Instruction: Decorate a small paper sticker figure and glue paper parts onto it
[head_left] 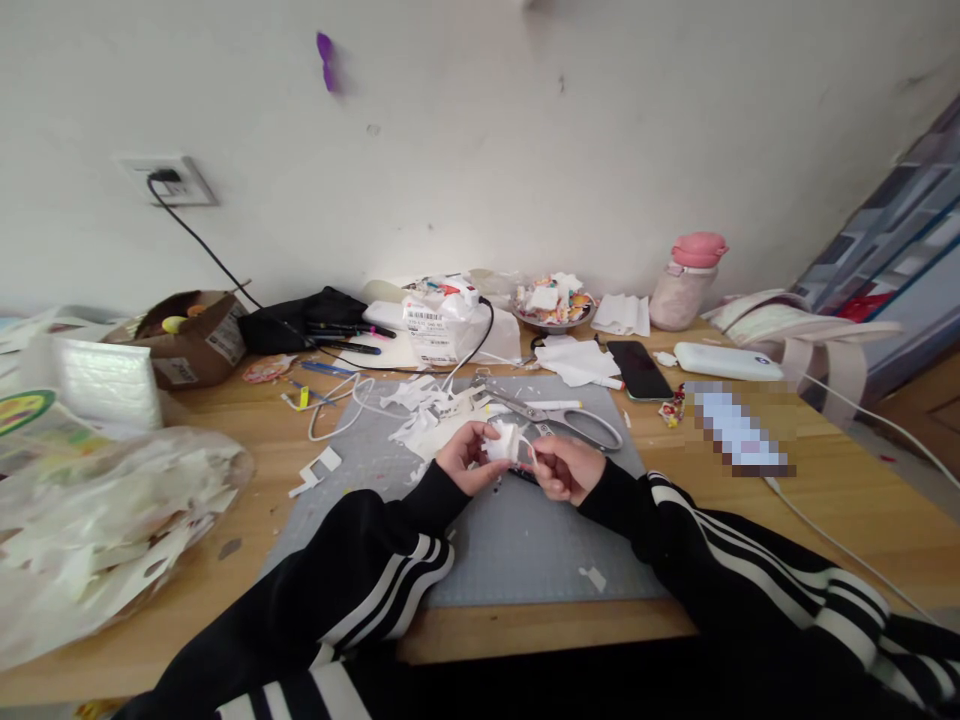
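Above the grey cutting mat (525,550), my left hand (472,460) pinches a small white paper piece (504,442) between thumb and fingers. My right hand (564,468) is closed at the right side of that piece, its fingers on a thin white strip. Just behind the hands lie large grey-handled scissors (589,425) and a white marker with a yellow band (544,406). Cut white paper scraps (427,415) are heaped behind my left hand. A dark object under the hands is mostly hidden.
A clear plastic bag of scraps (112,540) and a cardboard box (187,340) stand left. Behind are black pens (345,335), a power strip with a cable, and a bowl of wrappers (553,302). A dark phone (639,370), a pink-lidded bottle (684,285) and a power bank (727,361) are right.
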